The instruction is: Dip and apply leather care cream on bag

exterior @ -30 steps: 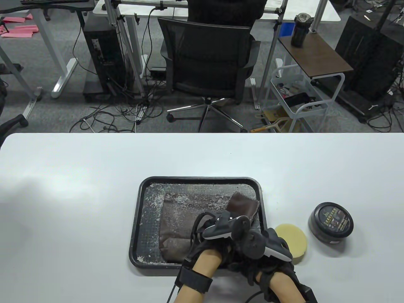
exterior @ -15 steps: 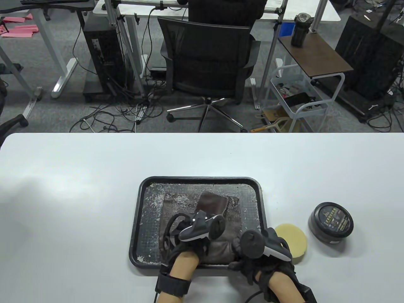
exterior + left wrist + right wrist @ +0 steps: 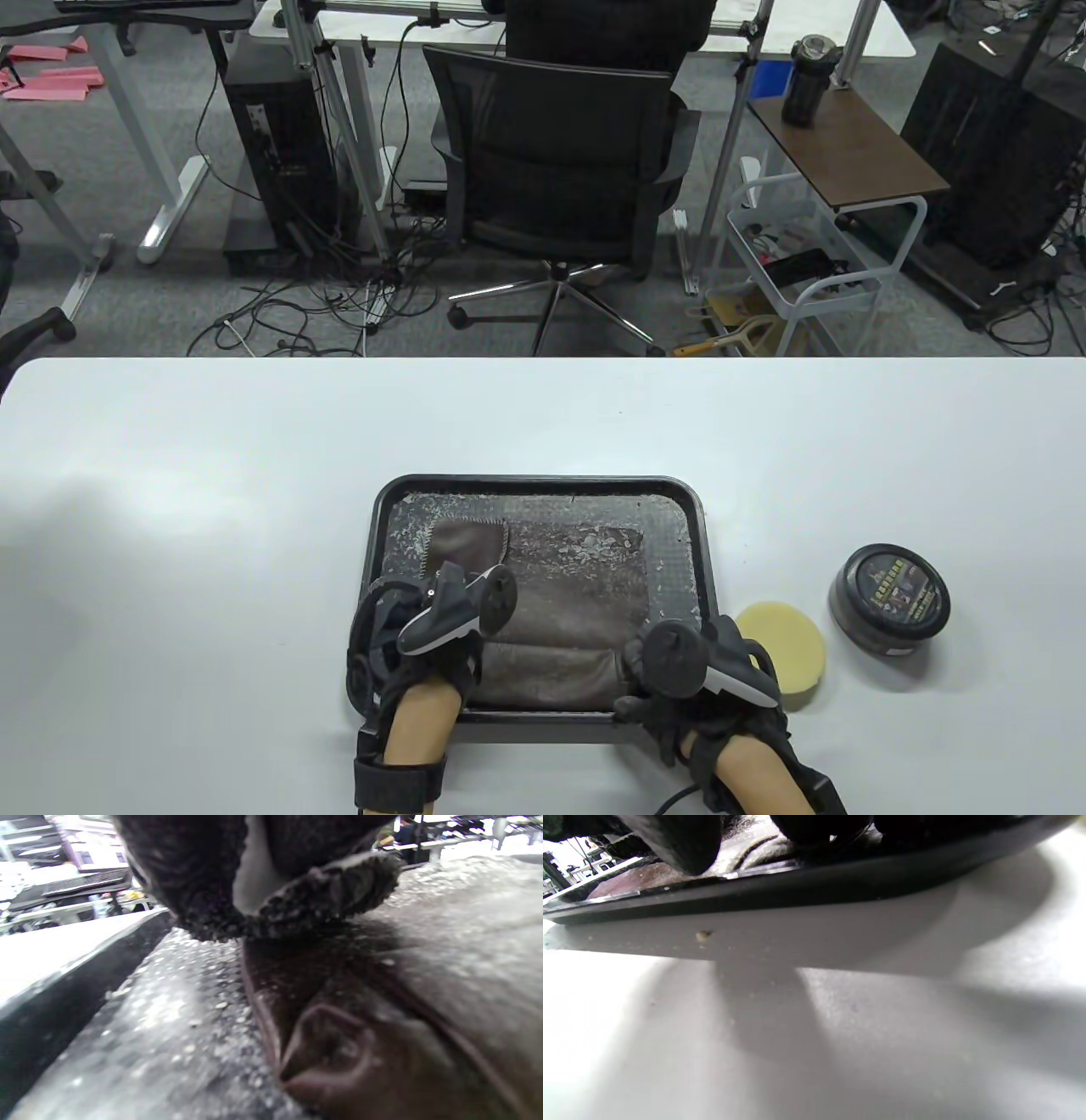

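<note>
We see the brown bag [image 3: 551, 628] lying flat in the black tray [image 3: 679, 497] near the table's front edge. Our left hand [image 3: 424, 632] pinches a dark cloth [image 3: 467, 543] at the bag's left end, and our right hand [image 3: 679, 679] rests on the tray's front right corner, its finger state unclear.

bag [image 3: 560, 611]: brown, flat in tray | cream tin [image 3: 889, 599]: lidded, right | sponge [image 3: 785, 652]: beside tray

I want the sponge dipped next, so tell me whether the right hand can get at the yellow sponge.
Probably yes: the right hand sits beside the yellow sponge, nothing lies between them, and its top is uncovered.
</note>
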